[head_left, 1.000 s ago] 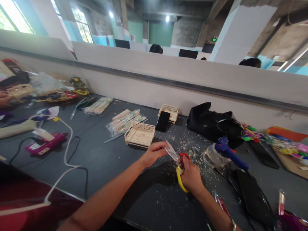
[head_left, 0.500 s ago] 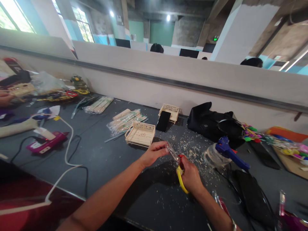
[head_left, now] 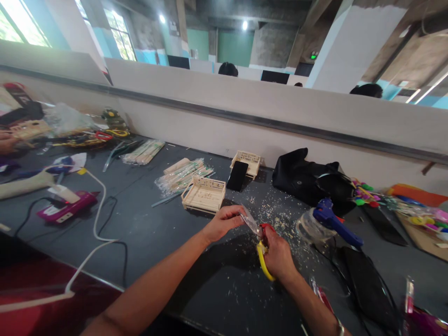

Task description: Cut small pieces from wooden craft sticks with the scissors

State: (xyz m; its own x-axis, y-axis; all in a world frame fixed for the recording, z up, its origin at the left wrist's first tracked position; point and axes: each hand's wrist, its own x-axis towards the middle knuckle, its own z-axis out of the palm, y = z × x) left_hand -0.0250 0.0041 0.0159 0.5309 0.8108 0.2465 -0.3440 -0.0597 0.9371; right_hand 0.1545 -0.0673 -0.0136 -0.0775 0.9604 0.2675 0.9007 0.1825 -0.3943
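Curved-handled, shiny scissors [head_left: 261,254] have reopened slightly in the right hand [head_left: 279,256]; whether the left hand [head_left: 222,225] grips anything is unclear.

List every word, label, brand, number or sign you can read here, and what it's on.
Nothing can be read with certainty.
Green sign: lit, too small to read.
Bag: small round mark, too small to read.
Scissors: no lettering shows.
Phone: dark screen, no text visible.

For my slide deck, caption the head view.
Right hand holding scissors, left hand at their tips, above a dark table littered with pale scraps.
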